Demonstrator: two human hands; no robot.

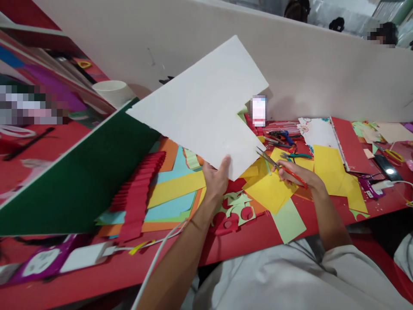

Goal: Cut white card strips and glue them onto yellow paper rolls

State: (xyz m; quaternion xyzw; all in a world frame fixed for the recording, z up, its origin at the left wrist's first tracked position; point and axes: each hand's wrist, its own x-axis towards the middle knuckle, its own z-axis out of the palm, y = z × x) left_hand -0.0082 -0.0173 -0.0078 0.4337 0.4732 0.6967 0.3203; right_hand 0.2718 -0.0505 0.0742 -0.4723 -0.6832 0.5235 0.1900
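Observation:
My left hand (218, 178) grips a large white sheet of card (206, 103) by its lower edge, thumb on the near face. A notch is cut out of the sheet's right side. In my right hand (295, 174) is a pair of scissors (294, 175) with red handles; the blades are slightly parted and point at the card's lower right corner. Beneath them lie sheets of yellow paper (274, 193) and a light green sheet (289, 221). Red and pale green paper scraps (230, 215) lie below my left hand.
A dark green board (80, 172) leans at the left, beside a pleated red paper strip (137, 193). Pliers (295, 156), a lit phone (258, 111) and a dark phone (387, 167) are on the red table (238, 243). A white cable (155, 258) crosses its front edge. A partition (322, 73) stands behind.

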